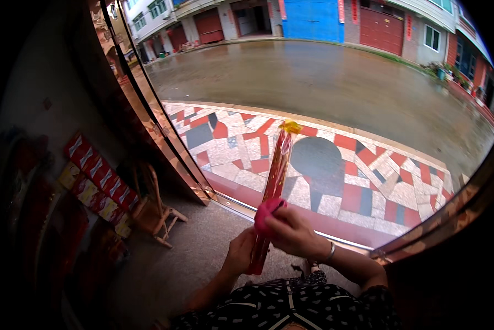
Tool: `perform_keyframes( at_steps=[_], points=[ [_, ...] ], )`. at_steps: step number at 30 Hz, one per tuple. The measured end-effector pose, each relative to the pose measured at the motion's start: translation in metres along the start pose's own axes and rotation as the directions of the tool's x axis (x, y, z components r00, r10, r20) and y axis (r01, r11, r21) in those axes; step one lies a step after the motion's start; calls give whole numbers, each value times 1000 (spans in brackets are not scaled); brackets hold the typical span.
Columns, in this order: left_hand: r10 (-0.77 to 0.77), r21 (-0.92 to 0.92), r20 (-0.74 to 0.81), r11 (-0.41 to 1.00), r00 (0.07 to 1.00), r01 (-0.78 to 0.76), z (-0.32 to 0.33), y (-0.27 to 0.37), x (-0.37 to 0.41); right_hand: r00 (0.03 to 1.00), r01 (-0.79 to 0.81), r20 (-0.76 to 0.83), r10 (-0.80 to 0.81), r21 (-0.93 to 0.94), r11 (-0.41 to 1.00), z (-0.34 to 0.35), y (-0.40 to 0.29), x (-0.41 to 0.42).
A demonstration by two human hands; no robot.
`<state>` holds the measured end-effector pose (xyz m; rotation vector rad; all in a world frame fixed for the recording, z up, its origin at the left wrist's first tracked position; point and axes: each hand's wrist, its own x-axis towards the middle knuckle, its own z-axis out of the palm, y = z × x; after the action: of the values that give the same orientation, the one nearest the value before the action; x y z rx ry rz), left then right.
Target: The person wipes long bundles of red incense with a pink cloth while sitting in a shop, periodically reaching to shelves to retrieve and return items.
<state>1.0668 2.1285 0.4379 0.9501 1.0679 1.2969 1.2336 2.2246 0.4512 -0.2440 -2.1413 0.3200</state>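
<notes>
A long red tube-shaped packet (276, 173) in clear wrapping, with gold marks and a yellow tip, stands tilted in front of me. Around its lower part my left hand (242, 250) is closed, and the red lower end sticks out below. My right hand (298, 233), with a silver bracelet at the wrist, grips a pink cloth (266, 215) that lies against the packet just above my left hand. The fingertips under the cloth are partly hidden.
I am in a doorway with a metal sill (234, 207). A small wooden chair (154, 210) and stacked red and yellow packages (100, 175) stand at the left. Outside lie mosaic stone paving (247, 144) and a wet road (271, 74), with buildings across it.
</notes>
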Motion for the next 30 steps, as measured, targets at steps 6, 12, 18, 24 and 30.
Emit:
perform_keyframes(
  at_steps=[6, 12, 18, 24, 30],
  points=[
    [89, -15, -155, 996, 984, -93, 28, -10, 33, 944, -183, -200, 264, 349, 919, -11, 151, 79],
    [45, -69, -395, 995, 918, -78, 83, 11, 91, 743, -350, 315, 591, 935, -59, 16, 253, 98],
    [167, 46, -607, 983, 777, -175, 112, 8, 69, 738, -428, 670, 79, 556, -713, 39, 184, 127],
    [366, 331, -855, 931, 367, -155, 150, -4, -8, 677, -717, 718, -159, 597, -359, 15, 31, 101],
    [579, 578, -813, 815, -69, 25, 192, -30, -137, 283, -936, 740, -611, 74, -344, 13, -98, 10]
  ],
)
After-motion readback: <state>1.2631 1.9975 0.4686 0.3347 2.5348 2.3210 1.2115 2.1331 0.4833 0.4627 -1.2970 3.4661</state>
